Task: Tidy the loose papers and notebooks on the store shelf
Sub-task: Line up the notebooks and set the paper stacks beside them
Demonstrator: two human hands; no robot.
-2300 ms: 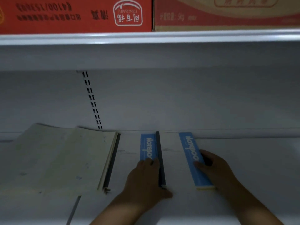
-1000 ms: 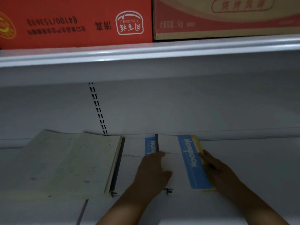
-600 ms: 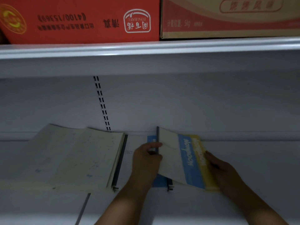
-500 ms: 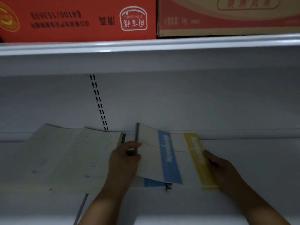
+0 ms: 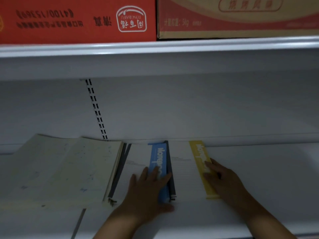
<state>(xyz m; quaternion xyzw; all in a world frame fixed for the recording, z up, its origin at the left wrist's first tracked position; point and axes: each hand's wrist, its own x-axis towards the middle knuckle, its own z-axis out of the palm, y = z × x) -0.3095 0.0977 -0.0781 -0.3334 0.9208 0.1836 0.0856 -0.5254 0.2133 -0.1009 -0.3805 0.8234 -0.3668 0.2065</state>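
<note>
Flipped over from the right pile since half a second ago, the blue-banded notebook (image 5: 158,163) now lies flat on the white shelf (image 5: 259,169), dark binding rail along its right edge. Left hand (image 5: 148,185) presses it, fingers spread flat. Right hand (image 5: 222,178) rests open on the yellow-banded notebook (image 5: 198,152) beside it. Loose cream papers (image 5: 69,166) lie further left.

Dim white shelf bay (image 5: 259,169), slotted upright (image 5: 96,109), cartons (image 5: 77,19) overhead

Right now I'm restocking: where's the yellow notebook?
On the lower shelf, right of the blue notebook, the yellow notebook lies flat under the right hand.
</note>
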